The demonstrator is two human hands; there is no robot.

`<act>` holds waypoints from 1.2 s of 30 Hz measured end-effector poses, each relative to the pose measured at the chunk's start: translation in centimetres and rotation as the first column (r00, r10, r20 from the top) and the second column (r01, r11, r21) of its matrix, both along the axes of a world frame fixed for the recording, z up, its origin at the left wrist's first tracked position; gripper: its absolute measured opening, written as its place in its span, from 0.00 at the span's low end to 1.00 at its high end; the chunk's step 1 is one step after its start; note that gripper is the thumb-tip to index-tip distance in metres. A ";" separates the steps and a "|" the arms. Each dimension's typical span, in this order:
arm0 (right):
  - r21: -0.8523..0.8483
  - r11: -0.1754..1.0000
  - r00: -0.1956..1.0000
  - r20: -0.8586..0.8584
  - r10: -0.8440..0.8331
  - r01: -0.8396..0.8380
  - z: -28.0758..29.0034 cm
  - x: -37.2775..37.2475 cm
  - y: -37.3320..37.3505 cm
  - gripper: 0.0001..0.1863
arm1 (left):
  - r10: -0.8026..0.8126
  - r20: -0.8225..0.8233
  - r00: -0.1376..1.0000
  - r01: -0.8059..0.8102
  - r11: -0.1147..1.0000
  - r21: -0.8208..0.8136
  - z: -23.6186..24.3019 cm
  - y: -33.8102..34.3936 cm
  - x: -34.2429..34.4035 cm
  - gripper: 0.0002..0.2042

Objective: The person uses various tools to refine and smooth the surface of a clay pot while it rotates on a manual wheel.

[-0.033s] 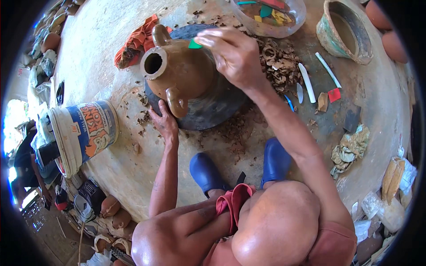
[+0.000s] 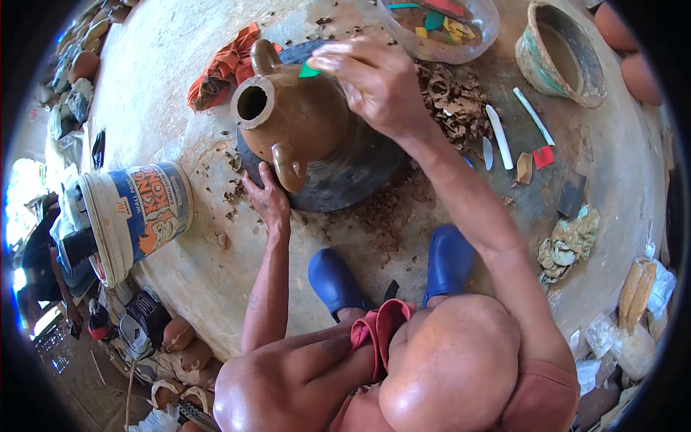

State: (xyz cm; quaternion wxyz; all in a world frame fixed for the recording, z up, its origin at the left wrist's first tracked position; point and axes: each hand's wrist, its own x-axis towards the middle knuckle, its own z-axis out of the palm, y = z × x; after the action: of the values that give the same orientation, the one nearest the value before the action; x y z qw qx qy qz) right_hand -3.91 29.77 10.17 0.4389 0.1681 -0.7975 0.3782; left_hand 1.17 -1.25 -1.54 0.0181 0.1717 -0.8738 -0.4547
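Observation:
A brown two-handled clay pot (image 2: 317, 133) with a narrow neck sits on a dark round turntable (image 2: 349, 183). My right hand (image 2: 378, 90) pinches a small green flat piece (image 2: 309, 70) against the pot's upper right shoulder, near the back handle. At the turntable's left edge rests my left hand (image 2: 268, 194), fingers apart, just below the front handle. Dark clay shavings (image 2: 461, 108) lie heaped right of the turntable. A crumpled orange cloth (image 2: 223, 68) lies behind it on the left.
A plastic tub (image 2: 396, 29) of coloured pieces, worn basin (image 2: 558, 57), white tools (image 2: 500, 137), red square (image 2: 543, 156) and rag (image 2: 568, 245) lie rightward. A bucket (image 2: 137, 219) lies tipped leftward; beyond it is another person (image 2: 47, 252). Clay pots line both sides.
My right hand with the green piece has shifted slightly left on the pot's shoulder. The pot appears very slightly farther right. My left hand stays at the turntable's edge.

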 end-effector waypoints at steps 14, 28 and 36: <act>0.023 0.997 0.978 0.197 0.067 -0.074 -2.1 5.3 0.0 0.21 | -0.056 -0.071 0.996 0.047 0.991 -0.125 -1.5 -2.4 -2.0 0.40; -0.298 0.945 0.933 0.361 -0.017 0.132 -5.8 6.7 -3.5 0.15 | 0.080 -0.039 0.996 -0.074 0.987 0.141 0.7 2.6 2.1 0.35; -0.493 0.845 0.843 0.528 0.101 0.207 -5.2 10.8 -7.4 0.15 | -0.060 0.460 0.886 -0.285 0.712 0.642 2.6 6.3 10.3 0.32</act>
State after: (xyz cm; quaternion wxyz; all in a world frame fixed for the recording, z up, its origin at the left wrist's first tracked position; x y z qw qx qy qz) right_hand 6.90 22.37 4.96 0.2389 -0.0949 -0.7556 0.6025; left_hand 11.44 5.10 1.02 -0.2207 0.3200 -0.6062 -0.6939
